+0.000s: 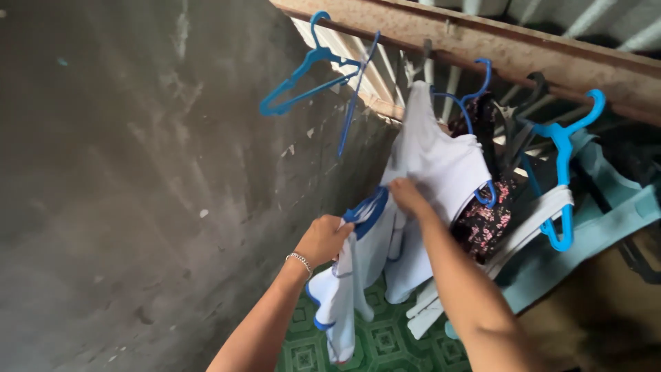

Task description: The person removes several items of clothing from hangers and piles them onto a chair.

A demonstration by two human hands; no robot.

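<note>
One dark, stained wall (138, 193) filling the left side. One wooden rail (482, 48) crossing the top right, carrying the hangers. One patch of green patterned floor (385, 341) below. One white garment with blue trim (427, 172) draped from the rail down between both arms; beside it one dark floral garment (485, 224) and one pale teal garment (599, 227), cut off at the right edge.

At least four blue hangers: two bare (310, 72), one (475, 103) partly under the white cloth, one (564, 172) over the teal piece. Darker hangers behind, too tangled to count.

Two hands: left hand (323, 238), with a silver bracelet (299, 260), fisted around the blue-edged lower part; right hand (407, 195) pinching the cloth just above. Fingertips buried in fabric.
</note>
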